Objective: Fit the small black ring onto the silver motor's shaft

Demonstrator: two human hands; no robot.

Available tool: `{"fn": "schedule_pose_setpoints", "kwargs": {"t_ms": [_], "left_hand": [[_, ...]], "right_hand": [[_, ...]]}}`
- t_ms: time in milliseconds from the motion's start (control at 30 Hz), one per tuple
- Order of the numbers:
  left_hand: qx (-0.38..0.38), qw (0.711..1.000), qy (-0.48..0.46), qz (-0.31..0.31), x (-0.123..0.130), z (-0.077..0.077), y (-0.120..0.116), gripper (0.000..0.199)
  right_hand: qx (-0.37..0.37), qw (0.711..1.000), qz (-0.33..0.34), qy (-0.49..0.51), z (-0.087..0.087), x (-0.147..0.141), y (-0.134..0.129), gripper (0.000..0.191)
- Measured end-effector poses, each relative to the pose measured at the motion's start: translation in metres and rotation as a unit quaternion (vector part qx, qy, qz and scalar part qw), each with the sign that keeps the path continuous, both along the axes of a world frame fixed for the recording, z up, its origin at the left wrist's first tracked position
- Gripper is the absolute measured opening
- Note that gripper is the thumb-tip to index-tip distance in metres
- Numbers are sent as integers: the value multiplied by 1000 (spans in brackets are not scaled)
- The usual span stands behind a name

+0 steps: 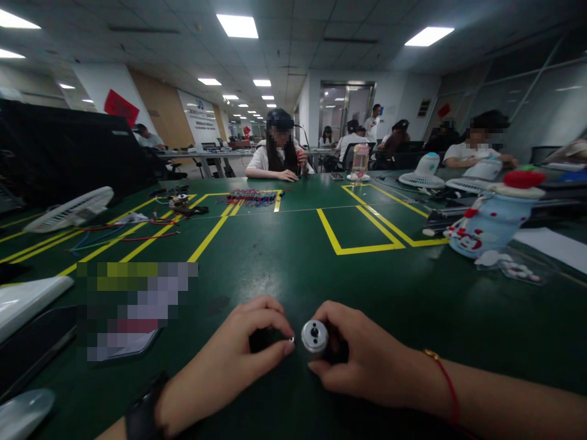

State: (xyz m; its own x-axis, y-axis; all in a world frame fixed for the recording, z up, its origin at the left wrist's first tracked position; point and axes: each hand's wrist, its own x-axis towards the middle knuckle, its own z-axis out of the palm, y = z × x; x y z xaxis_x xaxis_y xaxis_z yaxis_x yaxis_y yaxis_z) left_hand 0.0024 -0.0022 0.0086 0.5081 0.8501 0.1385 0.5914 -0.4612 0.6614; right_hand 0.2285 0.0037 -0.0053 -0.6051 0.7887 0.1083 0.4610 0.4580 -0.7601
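Note:
My right hand (353,354) is wrapped round a small silver cylinder (314,337) that looks like a small motor. Its round end faces me and shows a dark central hole or shaft with small dark holes beside it. Just to the left, my left hand (250,339) pinches a tiny shiny metal piece (291,339) between thumb and forefinger. That piece is too small to name, and a narrow gap separates it from the cylinder. Both hands are low over the green table (270,263).
Yellow tape lines (371,249) mark the table. Loose wires (250,197) lie towards the far side, where a person (277,146) sits. A light-blue bottle (493,220) and small fans (422,171) stand right; a white fan (73,208) and a computer mouse (27,412) are left.

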Motion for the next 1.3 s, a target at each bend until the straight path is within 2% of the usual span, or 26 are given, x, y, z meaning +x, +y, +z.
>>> {"fn": "schedule_pose_setpoints", "kwargs": {"t_ms": [133,233,467,633,733,900,1067,1167,1300], "left_hand": [[54,995,-63,55,4,15,-2,10],[109,992,-27,53,10,20,-8,14],[194,978,67,41,16,11,-14,23],[255,964,71,11,14,8,-17,35],[265,962,66,9,15,8,-20,35],[224,973,47,12,21,11,-19,24],[95,994,-47,29,29,14,-16,13],[20,993,-108,40,29,13,-12,13],[-32,987,-151,52,26,9,-6,16]], "right_hand": [[6,1000,2,-8,1,0,0,27],[9,1000,8,-3,1,-1,0,25],[32,999,9,-10,0,-3,0,22],[39,999,8,-5,-1,-3,0,22],[27,1000,16,-2,-1,-3,1,23],[34,999,20,-4,-3,-3,2,21],[41,999,10,-13,-2,-3,1,20],[45,999,12,-14,-1,-3,1,21],[46,999,13,-17,-2,-2,2,22]]}}
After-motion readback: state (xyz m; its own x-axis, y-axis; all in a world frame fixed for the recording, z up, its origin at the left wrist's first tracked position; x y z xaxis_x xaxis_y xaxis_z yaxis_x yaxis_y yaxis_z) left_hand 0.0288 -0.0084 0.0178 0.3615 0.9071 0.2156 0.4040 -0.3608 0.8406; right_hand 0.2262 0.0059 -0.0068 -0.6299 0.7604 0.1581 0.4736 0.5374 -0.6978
